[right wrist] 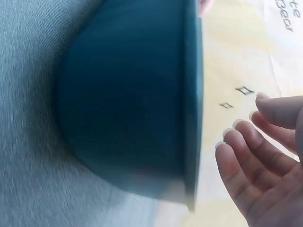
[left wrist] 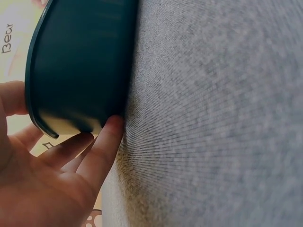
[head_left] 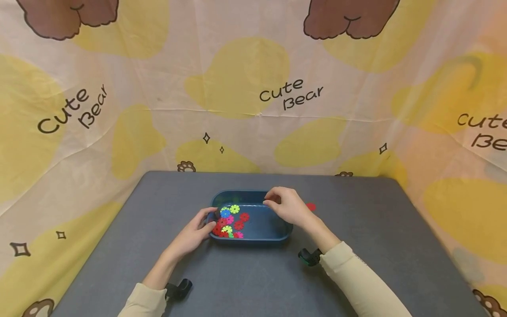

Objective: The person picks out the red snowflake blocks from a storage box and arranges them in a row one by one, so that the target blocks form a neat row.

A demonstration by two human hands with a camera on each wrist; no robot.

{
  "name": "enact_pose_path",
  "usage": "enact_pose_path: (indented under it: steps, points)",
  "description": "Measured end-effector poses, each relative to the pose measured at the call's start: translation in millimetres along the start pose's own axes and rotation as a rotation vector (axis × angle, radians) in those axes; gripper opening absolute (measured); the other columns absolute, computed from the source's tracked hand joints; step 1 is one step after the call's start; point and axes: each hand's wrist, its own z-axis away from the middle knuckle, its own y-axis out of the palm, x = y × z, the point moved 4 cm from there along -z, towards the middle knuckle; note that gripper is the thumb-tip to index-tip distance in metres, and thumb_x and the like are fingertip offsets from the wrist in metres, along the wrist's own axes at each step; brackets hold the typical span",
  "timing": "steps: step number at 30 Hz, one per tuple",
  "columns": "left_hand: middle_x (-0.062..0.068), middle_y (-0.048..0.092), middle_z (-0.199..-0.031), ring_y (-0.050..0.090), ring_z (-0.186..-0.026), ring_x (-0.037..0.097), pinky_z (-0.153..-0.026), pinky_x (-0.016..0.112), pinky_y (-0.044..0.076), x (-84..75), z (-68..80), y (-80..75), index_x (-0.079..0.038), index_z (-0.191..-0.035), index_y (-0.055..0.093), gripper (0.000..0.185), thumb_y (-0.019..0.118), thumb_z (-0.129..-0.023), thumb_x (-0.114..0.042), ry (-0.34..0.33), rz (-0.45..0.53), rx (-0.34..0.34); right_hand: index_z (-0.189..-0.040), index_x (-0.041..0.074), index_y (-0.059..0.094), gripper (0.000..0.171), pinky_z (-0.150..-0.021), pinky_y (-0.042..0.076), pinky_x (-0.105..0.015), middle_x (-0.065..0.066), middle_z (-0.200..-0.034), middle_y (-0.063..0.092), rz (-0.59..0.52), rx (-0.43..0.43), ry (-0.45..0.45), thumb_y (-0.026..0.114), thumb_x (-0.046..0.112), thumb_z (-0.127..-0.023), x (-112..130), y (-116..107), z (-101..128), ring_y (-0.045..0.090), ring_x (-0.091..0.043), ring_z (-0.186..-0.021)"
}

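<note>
A dark blue oblong plastic basin (head_left: pixel 248 240) sits on the table, and notched plastic discs in red, pink, yellow-green, green and blue lie in its left part. One of them, a red disc (head_left: pixel 244 217), is near the middle. My left hand (head_left: pixel 194 231) grips the basin's left end; in the left wrist view, fingers (left wrist: pixel 102 151) bear on the outer wall and the thumb is at the rim. Above the basin's right side hovers my right hand (head_left: pixel 291 206). Its fingers (right wrist: pixel 255 146) bend loosely, thumb apart, with nothing between them.
Another red disc (head_left: pixel 311 206) lies on the grey table (head_left: pixel 253 281) just right of the basin, partly behind the right hand. A printed cloth (head_left: pixel 237 88) hangs round the table's back and sides. Each wrist wears a black camera mount (head_left: pixel 309 256).
</note>
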Motion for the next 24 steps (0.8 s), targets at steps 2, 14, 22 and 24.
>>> enact_pose_path:
  steps: [2,14,22,24]
  points:
    - [0.014,0.020,-0.154,0.024,-0.140,0.039,-0.094,0.047,0.046,-0.4,0.0,-0.4,-0.022,-0.143,0.036,0.049,0.053,-0.098,-0.029,0.000,0.002,-0.001,-0.099,0.018,0.068,0.012,-0.067,0.050,-0.028,0.011,-0.086,0.061,0.012,0.017,0.002,0.069,0.023,-0.089,1,8,-3,0.056,-0.009,-0.076]
    - [0.014,0.020,-0.154,0.027,-0.139,0.037,-0.095,0.046,0.046,0.9,0.3,0.5,-0.020,-0.143,0.035,0.049,0.054,-0.098,-0.027,0.000,0.016,0.005,-0.107,0.009,0.067,0.026,-0.070,0.049,-0.029,0.007,-0.089,0.061,0.026,0.111,0.061,0.069,0.027,-0.088,-2,49,-21,0.056,-0.012,-0.080]
    - [0.014,0.020,-0.154,0.027,-0.139,0.037,-0.094,0.046,0.047,2.1,0.0,1.2,-0.022,-0.143,0.036,0.049,0.054,-0.098,-0.028,0.007,0.021,0.002,-0.110,0.009,0.065,0.028,-0.066,0.049,-0.028,0.006,-0.086,0.060,0.036,0.195,0.104,0.068,0.027,-0.089,-6,71,-31,0.056,-0.011,-0.075]
    - [0.013,0.020,-0.154,0.027,-0.139,0.037,-0.094,0.046,0.047,1.4,-0.1,1.5,-0.022,-0.143,0.036,0.049,0.054,-0.098,-0.028,0.008,0.017,-0.002,-0.110,0.008,0.065,0.028,-0.064,0.049,-0.029,0.005,-0.085,0.059,0.033,0.208,0.113,0.069,0.026,-0.089,-8,75,-33,0.056,-0.012,-0.072]
